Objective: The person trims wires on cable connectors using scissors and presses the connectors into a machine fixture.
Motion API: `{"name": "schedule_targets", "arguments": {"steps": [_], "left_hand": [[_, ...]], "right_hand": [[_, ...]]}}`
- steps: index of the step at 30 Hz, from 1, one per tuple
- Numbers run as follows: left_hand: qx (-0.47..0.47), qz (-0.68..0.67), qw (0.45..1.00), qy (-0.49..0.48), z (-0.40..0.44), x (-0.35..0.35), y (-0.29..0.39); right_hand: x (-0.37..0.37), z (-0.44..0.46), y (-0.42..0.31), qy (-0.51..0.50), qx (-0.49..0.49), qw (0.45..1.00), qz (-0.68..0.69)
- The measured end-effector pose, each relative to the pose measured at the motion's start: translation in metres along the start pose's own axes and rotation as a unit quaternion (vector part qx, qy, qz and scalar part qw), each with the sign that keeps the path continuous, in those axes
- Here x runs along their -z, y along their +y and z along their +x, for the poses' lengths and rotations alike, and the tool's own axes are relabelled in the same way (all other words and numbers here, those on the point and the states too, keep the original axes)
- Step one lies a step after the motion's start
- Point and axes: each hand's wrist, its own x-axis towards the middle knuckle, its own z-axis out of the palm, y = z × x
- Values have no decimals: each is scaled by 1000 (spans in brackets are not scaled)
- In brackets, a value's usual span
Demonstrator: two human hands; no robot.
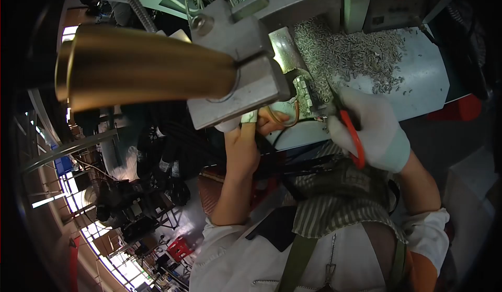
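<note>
In a white glove, my right hand (368, 130) is closed around pliers with red handles (351, 138). Their dark, narrow jaws point up and away, close to the right side of a small green circuit board (303, 94) with a row of pale silver parts along it. My left hand (246, 145), with white covers on some fingers, is closed at the board's lower left and appears to hold it. The machine head partly hides those fingers. A curved brass-coloured piece (296, 115) lies between the fingers and the board.
A large brass-coloured cylinder (151, 70) in a grey metal clamp block (235, 90) juts across the upper left. Many small metal clippings (355, 56) cover the pale work surface (426, 77). Behind stands a control box with a red display (400, 4). Hoses run along the top.
</note>
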Motion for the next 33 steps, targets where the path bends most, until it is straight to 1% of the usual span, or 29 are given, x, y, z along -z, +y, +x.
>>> {"name": "schedule_targets", "arguments": {"steps": [1, 2, 3, 4, 5, 6, 7, 8, 9, 10, 11, 14, 15, 16, 18, 19, 20, 21, 22, 23, 24, 25, 27, 28, 29, 30, 31, 32, 33], "left_hand": [[-83, 51, 994, 47, -11, 3, -1], [-84, -20, 996, 16, -24, 5, 1], [-45, -51, 998, -19, -37, 4, 9], [-5, -83, 995, -56, -50, 3, 15], [5, -1, 997, -76, -61, 3, 7], [6, -4, 997, -77, -64, -3, 3], [-86, 164, 977, -102, -65, -11, -1], [-176, 325, 921, -125, -65, -18, -4], [-178, 386, 896, -131, -64, -26, 0], [-179, 382, 896, -138, -65, -30, -3], [-187, 414, 882, -123, -65, -33, -6], [-218, 468, 851, -101, -66, -42, -7], [-239, 492, 832, -89, -66, -44, -5], [-240, 491, 832, -90, -66, -44, -4], [-248, 486, 824, -150, -64, -46, 2], [-249, 486, 824, -151, -64, -47, 5], [-169, 392, 873, -235, -65, -49, 10], [-85, 289, 901, -312, -66, -50, 14], [-85, 290, 901, -311, -66, -52, 19], [-44, 247, 914, -318, -65, -52, 24], [-4, 202, 924, -323, -64, -52, 26], [-4, 204, 925, -321, -63, -51, 26], [-26, 229, 941, -248, -62, -48, 25], [-26, 232, 941, -246, -63, -50, 26], [-39, 215, 960, -173, -67, -55, 26], [-52, 196, 974, -98, -69, -57, 26], [-51, 197, 974, -94, -70, -58, 25], [-104, 249, 958, -92, -71, -58, 23], [-156, 298, 937, -92, -72, -58, 22]], "right_hand": [[3, -12, 1, 11, 1, 999, -44], [5, -24, 7, 7, 4, 999, -44], [7, -36, 14, 53, 20, 985, -161], [7, -44, 16, 98, 36, 956, -275], [6, -51, 12, 96, 35, 955, -277], [8, -58, 5, 59, -14, 975, -213], [11, -64, -3, 24, -66, 987, -147], [13, -68, -12, 28, -71, 986, -150], [14, -72, -24, -53, -151, 986, 56], [15, -76, -30, -128, -219, 932, 260], [20, -78, -30, -172, -214, 920, 279], [23, -83, -26, -194, -235, 918, 255], [22, -84, -24, -192, -235, 918, 254], [21, -86, -22, -171, -236, 919, 265], [20, -90, -18, -146, -237, 920, 276], [20, -92, -16, -112, -217, 946, 212], [19, -94, -14, -78, -195, 966, 147], [18, -94, -11, -79, -195, 966, 147], [15, -93, -8, -42, -51, 998, 7], [12, -93, -6, -3, 97, 986, -133], [9, -92, -6, -4, 99, 986, -132], [5, -92, -9, 3, 116, 982, -146], [-1, -87, -13, 10, 137, 978, -160], [-3, -84, -15, 82, 171, 960, -204], [-5, -81, -17, 152, 205, 935, -245], [-6, -80, -16, 149, 207, 936, -242], [-8, -81, -15, 124, 202, 930, -282], [-8, -83, -14, 100, 195, 921, -322], [-12, -86, -12, 99, 195, 921, -322]]}}
